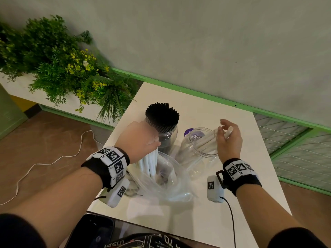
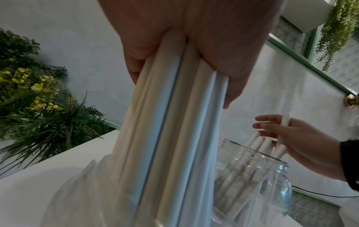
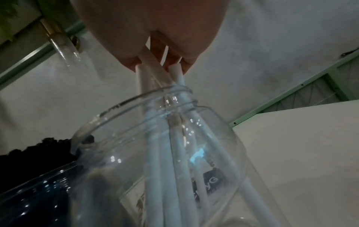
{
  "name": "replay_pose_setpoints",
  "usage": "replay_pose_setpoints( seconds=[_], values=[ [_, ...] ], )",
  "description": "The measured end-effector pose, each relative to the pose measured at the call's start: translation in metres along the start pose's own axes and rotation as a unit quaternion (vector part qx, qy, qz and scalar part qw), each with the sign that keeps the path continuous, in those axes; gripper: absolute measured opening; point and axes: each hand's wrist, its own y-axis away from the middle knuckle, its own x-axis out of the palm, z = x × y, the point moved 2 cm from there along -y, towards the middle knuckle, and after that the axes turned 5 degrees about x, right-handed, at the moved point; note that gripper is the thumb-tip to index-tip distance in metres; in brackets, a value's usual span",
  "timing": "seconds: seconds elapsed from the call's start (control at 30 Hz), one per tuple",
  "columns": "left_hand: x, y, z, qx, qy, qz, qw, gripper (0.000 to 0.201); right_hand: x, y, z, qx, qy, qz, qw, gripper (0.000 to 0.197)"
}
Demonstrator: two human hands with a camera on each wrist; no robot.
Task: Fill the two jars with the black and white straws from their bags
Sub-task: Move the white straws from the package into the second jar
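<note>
White straws (image 1: 206,143) lean inside the clear jar (image 1: 197,151) on the bench (image 1: 223,194). Above its mouth the right hand (image 1: 230,138) pinches one more straw. Left of that jar, the left hand (image 1: 138,138) grips a white bundle (image 1: 148,162) standing in a plastic bag (image 1: 168,183) (black straws (image 1: 162,116) fill the jar behind).

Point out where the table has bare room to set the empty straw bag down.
Bare table lies along the near edge, in front of the plastic bag, and at the far right corner beyond the right hand. The middle is crowded: black-straw jar, white-straw jar, bag, left hand.
</note>
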Motion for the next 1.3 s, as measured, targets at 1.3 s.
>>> replay_pose_setpoints(
  seconds=[1.3],
  values=[
    [0.001, -0.003, -0.001, 0.010, -0.007, -0.003, 1.000, 0.040, -0.021, 0.016, 0.023, -0.185, 0.113, 0.100, 0.971, 0.010]
  ],
)
